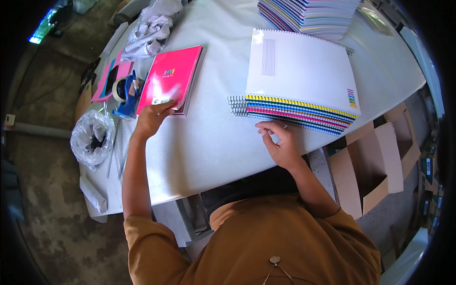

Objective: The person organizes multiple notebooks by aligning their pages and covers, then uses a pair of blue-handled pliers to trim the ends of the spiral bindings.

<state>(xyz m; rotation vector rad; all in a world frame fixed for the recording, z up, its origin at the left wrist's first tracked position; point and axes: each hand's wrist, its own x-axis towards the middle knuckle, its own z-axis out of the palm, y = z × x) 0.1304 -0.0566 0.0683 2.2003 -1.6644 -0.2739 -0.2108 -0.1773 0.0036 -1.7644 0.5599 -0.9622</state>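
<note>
Head view: your table (209, 152), covered in a pale, glossy sheet, stands above a stained floor (47, 204); open cardboard boxes (390, 152) sit at its right. The pink notebook (178, 66), glossy, with small multicoloured lettering, lies left of centre. Your left hand (153, 119) touches its near edge; whether it grips cannot be told. Your right hand (282, 146), loosely curled and half-spread, is beside the white-topped, spiral-bound stack (308, 71).
</note>
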